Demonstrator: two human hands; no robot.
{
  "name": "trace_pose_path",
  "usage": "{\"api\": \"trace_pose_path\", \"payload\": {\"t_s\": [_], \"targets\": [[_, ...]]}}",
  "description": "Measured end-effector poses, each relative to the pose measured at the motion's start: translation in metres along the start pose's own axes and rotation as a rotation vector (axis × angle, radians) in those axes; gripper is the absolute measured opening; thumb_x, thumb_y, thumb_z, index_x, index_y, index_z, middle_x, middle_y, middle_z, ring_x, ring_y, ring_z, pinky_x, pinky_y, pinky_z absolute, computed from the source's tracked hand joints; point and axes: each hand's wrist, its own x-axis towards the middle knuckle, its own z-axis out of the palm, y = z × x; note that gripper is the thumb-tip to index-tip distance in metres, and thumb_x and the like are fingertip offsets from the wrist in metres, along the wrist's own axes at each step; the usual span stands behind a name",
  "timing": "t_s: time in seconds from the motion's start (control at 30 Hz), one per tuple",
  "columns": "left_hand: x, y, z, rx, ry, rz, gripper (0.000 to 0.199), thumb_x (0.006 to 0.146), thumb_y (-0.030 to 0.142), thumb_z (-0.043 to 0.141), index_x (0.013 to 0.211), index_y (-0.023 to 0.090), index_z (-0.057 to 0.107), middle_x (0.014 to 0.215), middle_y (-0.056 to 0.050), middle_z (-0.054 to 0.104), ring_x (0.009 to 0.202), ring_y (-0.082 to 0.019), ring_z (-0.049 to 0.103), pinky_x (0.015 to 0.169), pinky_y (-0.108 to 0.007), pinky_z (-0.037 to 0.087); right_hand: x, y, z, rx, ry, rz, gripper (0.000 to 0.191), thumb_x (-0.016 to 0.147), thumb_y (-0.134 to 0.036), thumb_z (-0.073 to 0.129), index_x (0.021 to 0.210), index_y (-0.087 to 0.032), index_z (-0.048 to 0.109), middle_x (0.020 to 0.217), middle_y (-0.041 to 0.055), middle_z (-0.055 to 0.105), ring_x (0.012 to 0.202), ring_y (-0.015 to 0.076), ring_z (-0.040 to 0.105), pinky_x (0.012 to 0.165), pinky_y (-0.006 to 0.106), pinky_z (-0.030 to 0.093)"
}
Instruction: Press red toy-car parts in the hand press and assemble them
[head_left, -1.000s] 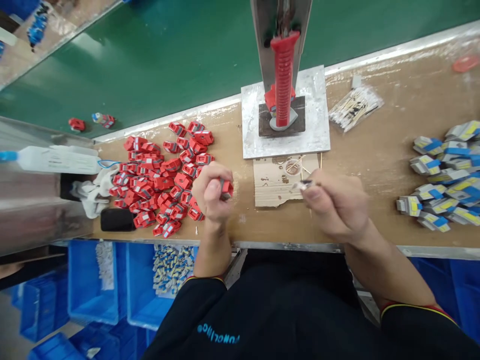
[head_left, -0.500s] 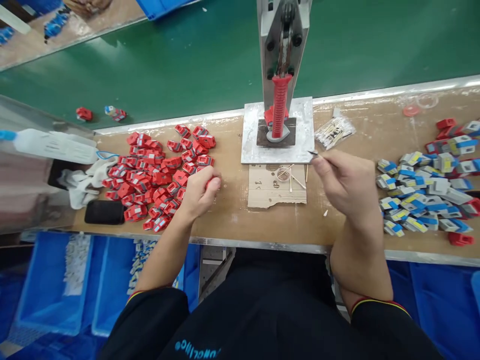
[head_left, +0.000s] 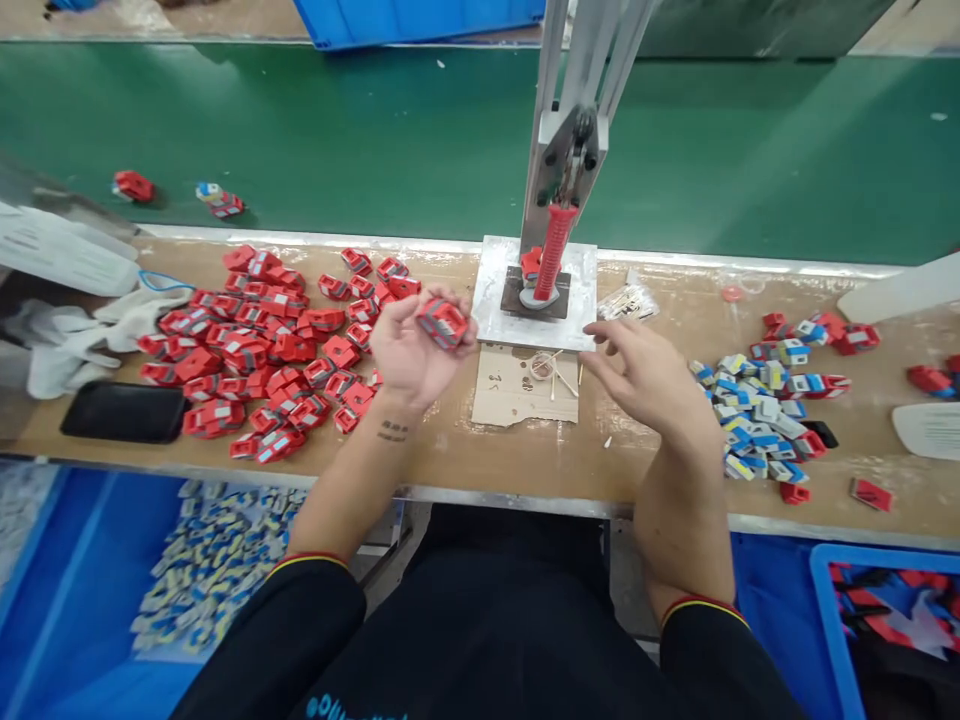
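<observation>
My left hand [head_left: 420,350] is turned palm up with its fingers curled around a red and grey plastic toy-vehicle part [head_left: 443,323]. It hovers just right of a heap of similar red parts [head_left: 274,343]. My right hand [head_left: 637,375] has its thumb and fingers apart, with nothing visible between them, near the right corner of a metal base plate [head_left: 491,290]. On that plate stands a lever press with a red handle [head_left: 555,250], and a red part [head_left: 531,262] sits behind the handle. Below lies a piece of cardboard [head_left: 517,400] bearing a small round dish [head_left: 541,367] and cotton swabs [head_left: 553,385].
White, blue and yellow parts [head_left: 757,420] are heaped at the right. A bag of swabs [head_left: 630,300] lies beside the plate. Phone [head_left: 124,411] and white gloves [head_left: 71,345] are at the left. Blue bins [head_left: 90,600] stand below the table edge; a green belt [head_left: 375,140] runs behind.
My left hand has turned palm up, revealing the red part. The thin dark-tipped stick no longer shows in my right hand, whose fingers have spread. The camera view has shifted.
</observation>
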Motion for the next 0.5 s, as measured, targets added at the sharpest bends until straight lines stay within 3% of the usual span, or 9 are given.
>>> {"api": "trace_pose_path", "payload": {"t_s": [0.1,0.2,0.37,0.5], "targets": [[0.004,-0.019,0.014,-0.085,-0.018,-0.069,0.032,0.066,0.035,0.072,0.093,0.022,0.059,0.088,-0.006,0.066,0.067,-0.017,0.063,0.055,-0.029,0.045,0.016,-0.008,0.006,-0.006,-0.142,-0.047,0.034,0.102,-0.043,0.054,0.118,-0.018,0.072,0.101,0.0118,0.077,0.084,0.0247,0.069,0.071,0.034,0.048],[0.002,-0.039,0.013,-0.073,0.019,-0.087,0.042,0.064,0.023,0.080,0.097,0.022,0.055,0.082,0.001,0.065,0.072,-0.016,0.069,0.064,-0.027,0.050,0.022,0.000,0.021,0.039,-0.107,-0.085,0.027,0.101,-0.035,0.054,0.103,-0.018,0.076,0.093,0.0111,0.078,0.076,0.0234,0.070,0.069,0.034,0.049],[-0.003,-0.061,-0.002,-0.040,0.115,0.018,0.057,0.068,0.047,0.099,0.102,0.023,0.060,0.086,0.001,0.071,0.083,-0.016,0.074,0.078,-0.029,0.057,0.022,0.005,0.043,0.083,-0.016,-0.184,0.029,0.104,-0.031,0.052,0.094,-0.020,0.078,0.090,0.0104,0.080,0.078,0.0263,0.075,0.069,0.037,0.053],[-0.004,-0.065,-0.010,0.066,0.128,0.058,0.059,0.061,0.048,0.103,0.099,0.021,0.068,0.094,-0.003,0.076,0.083,-0.016,0.073,0.078,-0.029,0.059,0.020,-0.008,0.045,0.133,0.059,-0.247,0.022,0.102,-0.029,0.058,0.092,-0.023,0.076,0.091,0.0096,0.081,0.083,0.0263,0.077,0.073,0.038,0.057]]}}
